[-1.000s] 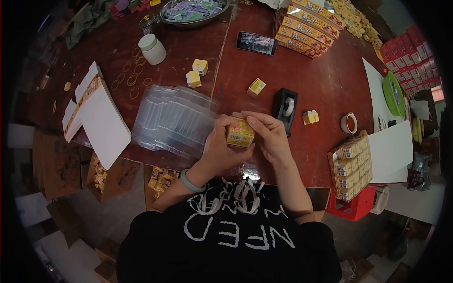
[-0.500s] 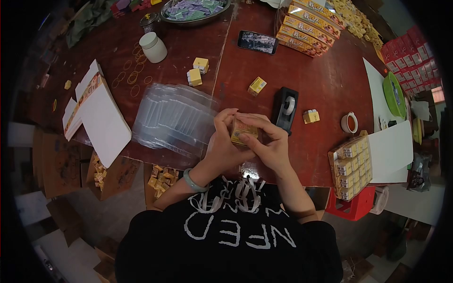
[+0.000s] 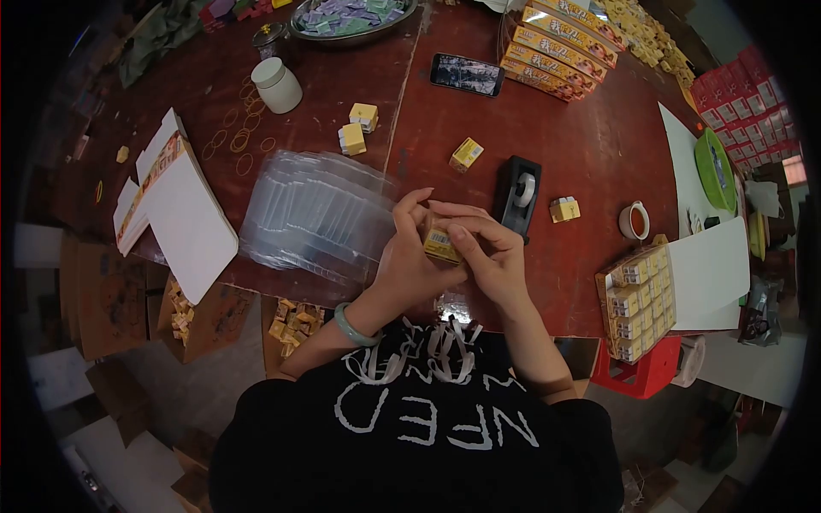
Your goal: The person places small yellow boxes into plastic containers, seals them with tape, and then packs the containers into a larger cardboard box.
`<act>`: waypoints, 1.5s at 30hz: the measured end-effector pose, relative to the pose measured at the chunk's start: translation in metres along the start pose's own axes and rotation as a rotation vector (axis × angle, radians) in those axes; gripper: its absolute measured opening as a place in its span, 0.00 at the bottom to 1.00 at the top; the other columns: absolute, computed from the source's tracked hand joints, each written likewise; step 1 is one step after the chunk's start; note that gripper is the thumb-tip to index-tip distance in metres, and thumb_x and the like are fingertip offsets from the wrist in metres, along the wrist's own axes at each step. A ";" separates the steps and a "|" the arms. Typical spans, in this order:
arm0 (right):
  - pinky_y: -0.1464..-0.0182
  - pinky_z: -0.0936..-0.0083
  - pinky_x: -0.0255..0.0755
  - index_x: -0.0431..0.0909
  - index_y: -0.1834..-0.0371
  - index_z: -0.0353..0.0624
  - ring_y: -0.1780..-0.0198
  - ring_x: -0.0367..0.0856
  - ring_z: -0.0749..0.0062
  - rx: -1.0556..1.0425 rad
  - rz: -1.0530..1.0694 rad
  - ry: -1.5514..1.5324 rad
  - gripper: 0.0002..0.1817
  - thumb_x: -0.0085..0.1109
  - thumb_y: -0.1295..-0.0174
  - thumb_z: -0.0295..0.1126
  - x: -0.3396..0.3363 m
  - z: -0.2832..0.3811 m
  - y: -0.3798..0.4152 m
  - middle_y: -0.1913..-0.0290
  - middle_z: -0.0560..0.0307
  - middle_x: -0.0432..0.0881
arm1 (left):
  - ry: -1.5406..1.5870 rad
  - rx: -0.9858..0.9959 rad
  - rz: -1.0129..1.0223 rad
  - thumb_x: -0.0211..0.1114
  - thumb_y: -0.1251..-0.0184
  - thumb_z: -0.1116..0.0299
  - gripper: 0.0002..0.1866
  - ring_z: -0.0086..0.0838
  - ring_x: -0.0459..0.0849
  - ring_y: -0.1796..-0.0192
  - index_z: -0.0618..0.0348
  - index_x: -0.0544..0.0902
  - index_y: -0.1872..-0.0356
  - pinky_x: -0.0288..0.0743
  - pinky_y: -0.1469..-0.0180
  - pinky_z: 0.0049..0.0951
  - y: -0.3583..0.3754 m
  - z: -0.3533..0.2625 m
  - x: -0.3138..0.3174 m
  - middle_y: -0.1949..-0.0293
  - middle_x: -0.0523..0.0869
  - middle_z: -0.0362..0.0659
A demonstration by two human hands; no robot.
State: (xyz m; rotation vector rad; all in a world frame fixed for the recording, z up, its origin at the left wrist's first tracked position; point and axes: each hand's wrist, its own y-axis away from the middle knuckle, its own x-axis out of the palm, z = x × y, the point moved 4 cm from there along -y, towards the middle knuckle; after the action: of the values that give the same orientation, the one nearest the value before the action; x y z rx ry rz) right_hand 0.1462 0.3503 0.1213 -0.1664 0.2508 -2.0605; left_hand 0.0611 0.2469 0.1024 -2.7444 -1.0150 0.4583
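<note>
A small yellow box (image 3: 440,245) with a barcode on its face is held between my hands over the table's front edge. My left hand (image 3: 405,250) wraps round its left side, index finger raised over the top. On the right side, the fingers and thumb of my right hand (image 3: 490,255) press against it. Just left of my hands lies a stack of clear plastic sleeves (image 3: 312,214). A black tape dispenser (image 3: 516,198) stands to their right. Another yellow box (image 3: 466,155) rests beyond my hands, and one more (image 3: 564,209) is right of the dispenser.
White cardboard sheets (image 3: 190,218) lie at left, near rubber bands (image 3: 242,139) and a white jar (image 3: 277,85). A phone (image 3: 467,75) lies beside stacked orange boxes (image 3: 560,56). At right are a small cup (image 3: 634,221) and a packed display tray (image 3: 637,303).
The box has turned in my hands, so its barcode face now shows. My right thumb has moved up towards its upper right edge, and my left index finger has risen slightly.
</note>
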 end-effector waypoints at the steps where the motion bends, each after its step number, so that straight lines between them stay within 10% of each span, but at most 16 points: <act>1: 0.36 0.68 0.71 0.85 0.50 0.37 0.38 0.78 0.65 -0.073 -0.017 0.062 0.11 0.63 0.34 0.24 0.003 0.002 0.001 0.42 0.48 0.83 | 0.014 0.004 0.000 0.78 0.54 0.70 0.52 0.41 0.84 0.53 0.59 0.51 0.31 0.78 0.49 0.36 -0.002 -0.002 0.000 0.55 0.78 0.51; 11: 0.37 0.69 0.70 0.78 0.60 0.36 0.39 0.77 0.63 -0.046 -0.291 -0.187 0.03 0.61 0.35 0.20 -0.029 -0.024 0.030 0.45 0.50 0.80 | 0.057 0.046 0.231 0.70 0.36 0.63 0.27 0.41 0.82 0.51 0.58 0.68 0.40 0.78 0.50 0.38 -0.003 -0.004 0.019 0.42 0.75 0.50; 15: 0.40 0.75 0.68 0.77 0.60 0.39 0.43 0.76 0.70 0.004 -0.785 0.118 0.05 0.60 0.30 0.29 -0.092 -0.042 0.057 0.44 0.52 0.77 | -0.301 0.145 0.393 0.67 0.35 0.68 0.17 0.41 0.82 0.52 0.56 0.74 0.48 0.77 0.48 0.38 -0.004 -0.003 0.033 0.34 0.71 0.47; 19: 0.37 0.71 0.67 0.83 0.56 0.38 0.37 0.72 0.67 0.266 -0.608 0.305 0.10 0.63 0.31 0.34 -0.117 -0.092 0.069 0.43 0.50 0.77 | -0.506 0.321 0.573 0.68 0.41 0.70 0.15 0.37 0.81 0.61 0.54 0.77 0.53 0.80 0.64 0.36 0.004 0.008 0.063 0.28 0.68 0.42; 28: 0.31 0.71 0.61 0.87 0.60 0.39 0.27 0.65 0.65 0.397 -0.621 -0.397 0.07 0.67 0.35 0.30 -0.106 -0.101 0.067 0.27 0.43 0.65 | -0.690 0.352 0.541 0.70 0.45 0.73 0.17 0.35 0.80 0.64 0.54 0.77 0.54 0.80 0.67 0.30 0.008 0.011 0.075 0.27 0.68 0.41; 41: 0.34 0.68 0.66 0.85 0.63 0.35 0.28 0.68 0.61 0.221 -0.642 0.042 0.03 0.64 0.36 0.23 -0.080 -0.103 0.104 0.25 0.43 0.64 | -0.569 0.268 0.587 0.70 0.43 0.72 0.17 0.39 0.82 0.59 0.54 0.77 0.53 0.81 0.59 0.35 0.003 0.009 0.070 0.27 0.68 0.41; 45: 0.43 0.76 0.73 0.83 0.62 0.34 0.45 0.80 0.72 0.149 -0.571 0.265 0.03 0.62 0.34 0.22 -0.102 -0.048 0.102 0.49 0.50 0.84 | -0.255 0.051 0.603 0.73 0.41 0.68 0.19 0.37 0.83 0.48 0.54 0.76 0.51 0.79 0.49 0.32 -0.011 0.000 0.056 0.33 0.72 0.44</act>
State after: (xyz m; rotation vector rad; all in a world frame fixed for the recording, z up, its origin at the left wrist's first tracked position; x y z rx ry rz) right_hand 0.2716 0.3971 0.0483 0.1477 0.2264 -2.6613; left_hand 0.0950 0.2917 0.0929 -2.9573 -0.1777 0.9201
